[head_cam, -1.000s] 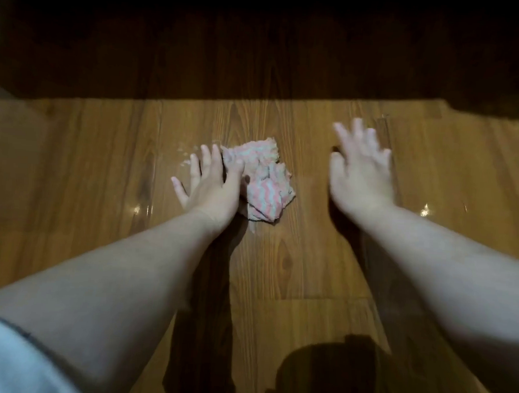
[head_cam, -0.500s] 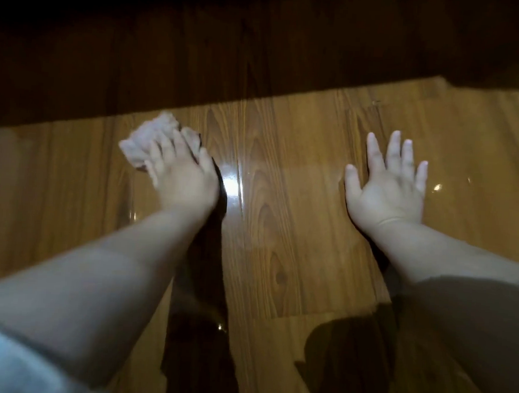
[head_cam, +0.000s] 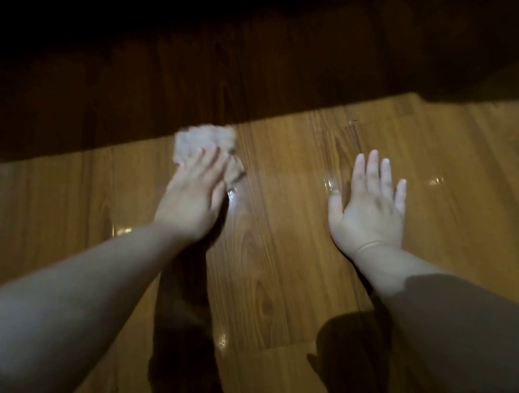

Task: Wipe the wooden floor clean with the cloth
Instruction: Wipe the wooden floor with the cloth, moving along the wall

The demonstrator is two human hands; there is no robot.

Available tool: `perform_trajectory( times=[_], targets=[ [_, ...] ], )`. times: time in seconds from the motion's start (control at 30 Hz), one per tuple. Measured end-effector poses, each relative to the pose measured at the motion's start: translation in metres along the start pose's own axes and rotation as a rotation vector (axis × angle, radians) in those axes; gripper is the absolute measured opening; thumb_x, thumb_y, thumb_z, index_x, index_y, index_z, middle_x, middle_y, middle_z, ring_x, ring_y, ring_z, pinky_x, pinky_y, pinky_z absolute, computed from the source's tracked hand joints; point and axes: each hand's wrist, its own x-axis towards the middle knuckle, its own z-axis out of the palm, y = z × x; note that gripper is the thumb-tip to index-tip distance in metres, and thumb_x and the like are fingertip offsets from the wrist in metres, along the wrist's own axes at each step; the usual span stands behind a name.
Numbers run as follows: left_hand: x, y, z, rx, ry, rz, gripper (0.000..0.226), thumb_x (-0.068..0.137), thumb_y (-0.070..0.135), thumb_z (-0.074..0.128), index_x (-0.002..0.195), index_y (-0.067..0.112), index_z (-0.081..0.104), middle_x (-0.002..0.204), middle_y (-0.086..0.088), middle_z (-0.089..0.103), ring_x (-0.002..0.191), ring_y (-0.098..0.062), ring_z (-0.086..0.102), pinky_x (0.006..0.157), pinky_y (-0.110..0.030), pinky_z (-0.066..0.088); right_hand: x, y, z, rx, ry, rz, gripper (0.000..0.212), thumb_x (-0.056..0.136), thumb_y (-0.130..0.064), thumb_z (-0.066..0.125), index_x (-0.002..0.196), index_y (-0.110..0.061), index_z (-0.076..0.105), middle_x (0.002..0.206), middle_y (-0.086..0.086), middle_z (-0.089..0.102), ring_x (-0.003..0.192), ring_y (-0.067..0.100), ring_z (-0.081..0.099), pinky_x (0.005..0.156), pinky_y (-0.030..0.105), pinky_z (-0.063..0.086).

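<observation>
A crumpled pale pink cloth (head_cam: 199, 142) lies on the wooden floor (head_cam: 283, 227), close to where the lit boards meet the shadow. My left hand (head_cam: 196, 194) lies flat on the cloth's near part, fingers straight and blurred by motion, pressing it onto the boards. My right hand (head_cam: 370, 208) rests palm down on the floor to the right, fingers spread, apart from the cloth.
The far part of the floor (head_cam: 259, 61) lies in deep shadow. Shiny wet streaks (head_cam: 234, 201) glint on the boards between my hands. Dark shadows of my arms (head_cam: 185, 327) fall on the near boards.
My left hand has slid the cloth back to the right from the far left, after first pushing it left. My right hand stays planted flat on the floor.
</observation>
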Motion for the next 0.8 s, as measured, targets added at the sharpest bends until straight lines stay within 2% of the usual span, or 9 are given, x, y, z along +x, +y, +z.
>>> perform_trajectory(
  times=[0.03,0.1,0.17,0.2,0.27,0.37,0.53,0.7,0.8],
  targets=[
    [0.026,0.0,-0.004,0.013,0.054,-0.127,0.05,0.103,0.029,0.032,0.15,0.016,0.029,0.159,-0.006,0.023,0.147,-0.024,0.013,0.119,-0.041,0.007,0.0,0.0,0.0,0.003,0.002,0.005,0.075,0.089,-0.05,0.015,0.155,-0.016,0.004,0.163,0.003,-0.001,0.15,0.017,-0.006,0.12,0.043,-0.006],
    [0.076,0.023,-0.003,0.005,0.102,-0.272,0.043,0.1,0.026,0.031,0.138,0.009,0.044,0.145,-0.015,0.041,0.135,-0.033,0.032,0.114,-0.045,0.018,0.0,0.0,0.001,0.01,-0.002,0.004,0.075,0.089,-0.05,0.015,0.155,-0.017,0.004,0.163,0.002,-0.002,0.149,0.017,-0.007,0.12,0.042,-0.007],
    [0.105,0.067,0.007,-0.068,0.077,-0.195,0.04,0.094,0.025,0.032,0.125,0.01,0.053,0.134,-0.014,0.051,0.126,-0.033,0.04,0.105,-0.042,0.025,0.0,0.0,0.0,0.024,-0.007,-0.005,0.075,0.089,-0.05,0.016,0.155,-0.017,0.004,0.163,0.003,-0.001,0.15,0.018,-0.007,0.12,0.043,-0.007],
    [0.109,0.091,0.016,-0.117,0.049,-0.094,0.044,0.091,0.023,0.033,0.129,0.013,0.053,0.14,-0.011,0.048,0.131,-0.031,0.037,0.108,-0.041,0.023,0.001,0.001,-0.001,0.029,-0.006,-0.011,0.075,0.089,-0.049,0.017,0.155,-0.017,0.005,0.163,0.003,-0.001,0.15,0.018,-0.006,0.12,0.044,-0.006],
    [0.093,0.129,0.028,-0.197,-0.029,0.111,0.052,0.093,0.017,0.036,0.144,0.018,0.042,0.155,-0.001,0.032,0.145,-0.02,0.02,0.117,-0.04,0.009,0.001,0.001,-0.002,0.03,-0.006,-0.012,0.075,0.088,-0.048,0.018,0.155,-0.017,0.007,0.164,0.004,0.001,0.15,0.019,-0.005,0.119,0.044,-0.006],
    [0.053,0.13,0.031,-0.224,-0.079,0.207,0.051,0.097,0.016,0.036,0.148,0.024,0.035,0.158,0.007,0.022,0.147,-0.01,0.009,0.117,-0.035,-0.003,0.001,0.0,-0.001,0.036,-0.003,-0.016,0.075,0.089,-0.049,0.018,0.155,-0.016,0.008,0.163,0.005,0.002,0.15,0.02,-0.003,0.118,0.045,-0.006],
    [-0.001,0.103,0.017,-0.191,-0.147,0.019,0.051,0.102,0.024,0.032,0.152,0.029,0.023,0.16,0.011,0.01,0.147,-0.008,0.0,0.111,-0.027,-0.009,-0.001,0.0,-0.006,0.055,-0.03,-0.034,0.074,0.09,-0.047,0.019,0.156,-0.016,0.006,0.163,0.006,-0.001,0.15,0.021,-0.005,0.117,0.045,-0.008],
    [-0.012,0.132,-0.002,-0.137,-0.41,-0.202,0.061,0.101,0.021,0.034,0.155,0.028,0.006,0.161,0.008,-0.01,0.147,-0.013,-0.013,0.113,-0.035,-0.01,0.003,0.008,-0.017,0.057,-0.194,-0.096,0.073,0.095,-0.048,0.022,0.155,-0.019,-0.008,0.161,0.004,-0.018,0.148,0.019,-0.018,0.116,0.044,-0.014],
    [0.009,0.153,-0.026,-0.024,-0.67,-0.292,0.076,0.097,0.013,0.044,0.154,0.023,-0.005,0.159,0.002,-0.021,0.146,-0.02,-0.017,0.116,-0.041,-0.007,0.019,0.035,-0.032,0.049,-0.374,-0.271,0.072,0.097,-0.051,0.022,0.151,-0.026,-0.018,0.156,-0.003,-0.032,0.142,0.013,-0.029,0.112,0.038,-0.02]
  ],
)
